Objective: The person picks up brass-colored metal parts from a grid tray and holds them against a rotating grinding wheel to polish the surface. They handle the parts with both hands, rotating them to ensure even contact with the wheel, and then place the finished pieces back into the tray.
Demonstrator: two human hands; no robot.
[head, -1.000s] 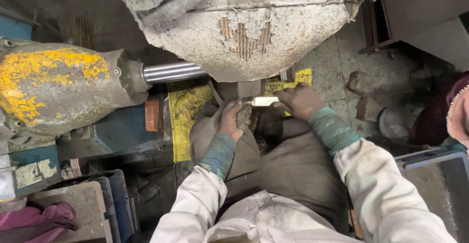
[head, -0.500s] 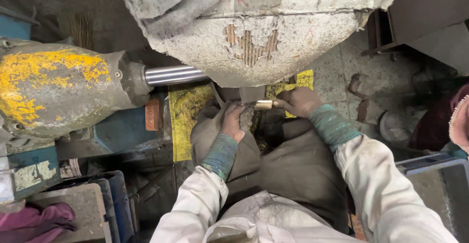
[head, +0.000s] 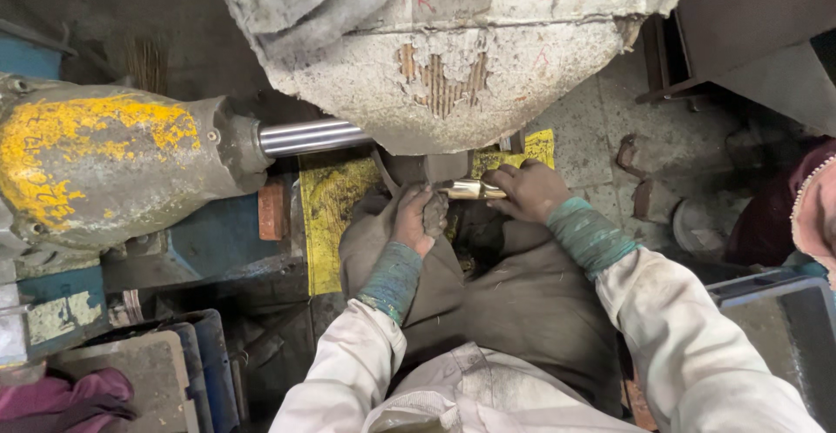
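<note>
left hand (head: 414, 221) clenched on a grey lump (head: 434, 214), maybe a rag, hard to tell. right hand (head: 529, 191) gripping the brass-coloured rod (head: 470, 190) by its right end, rod level, just under the crusted grey housing (head: 453, 67); contact point with housing hidden in shadow. steel shaft (head: 309, 136) runs left into yellow machine body (head: 104, 163), cut off at frame edge.

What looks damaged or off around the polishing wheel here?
The big grey buffing wheel has a worn patch where its crust has flaked, exposing ribbed layers. The yellow paint on the motor housing is chipped and blotchy. Nothing spilled.
</note>
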